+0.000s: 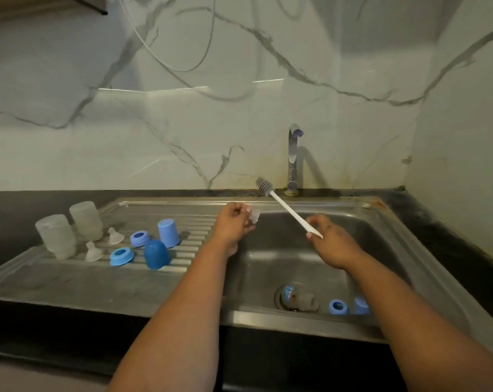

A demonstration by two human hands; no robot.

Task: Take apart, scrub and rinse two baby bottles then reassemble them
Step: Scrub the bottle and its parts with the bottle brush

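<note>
Both forearms reach over the sink (387, 222); left hand (234, 224) pinches a clear teat (255, 215); right hand (328, 239) grips a white brush (289, 212) by its handle, bristles toward the tap (293, 157); two bottles (57, 236), teats, blue rings and caps stand on the drainer (70, 281); one bottle (299, 299) lies over the drain

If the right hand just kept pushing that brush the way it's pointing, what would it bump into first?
Probably the tap. The right hand aims the brush up-left toward the wall beside the tap's base; depth is unclear.
</note>
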